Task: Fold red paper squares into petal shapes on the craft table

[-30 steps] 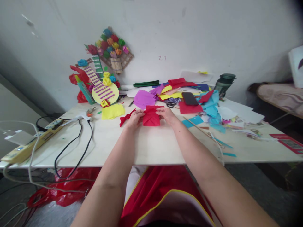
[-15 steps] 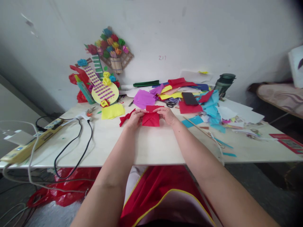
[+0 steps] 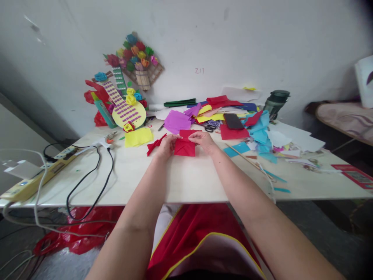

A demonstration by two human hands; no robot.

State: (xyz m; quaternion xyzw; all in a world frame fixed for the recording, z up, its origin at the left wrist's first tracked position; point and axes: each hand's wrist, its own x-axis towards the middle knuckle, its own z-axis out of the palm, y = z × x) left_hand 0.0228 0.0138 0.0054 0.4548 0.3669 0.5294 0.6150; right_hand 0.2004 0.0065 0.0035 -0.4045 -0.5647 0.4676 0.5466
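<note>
Between my two hands is a red sheet of crepe paper (image 3: pixel 184 148), creased across its middle and held just over the table. My left hand (image 3: pixel 168 145) pinches its left edge, fingers bent. On the right side, my right hand (image 3: pixel 204 140) has thumb and forefinger closed on the paper near the crease. Behind it, partly covered, lies more red paper (image 3: pixel 189 133); whether it is the same sheet I cannot tell. A twisted red strip of paper (image 3: pixel 154 146) rests just left of my left hand. Yellow paper (image 3: pixel 138 137) lies farther left.
Scissors (image 3: pixel 210 128), a phone (image 3: pixel 233 121) and heaped coloured paper (image 3: pixel 177 121) lie at the back. A dark green bottle (image 3: pixel 276 104) stands right. A wooden stick (image 3: pixel 247 160) lies right of my hand. A glue gun (image 3: pixel 105 142) and power strip (image 3: pixel 43 175) are left.
The red paper's near part has shifted slightly left, and my right fingertips have moved a little inward along the crease. Both hands keep their grip.
</note>
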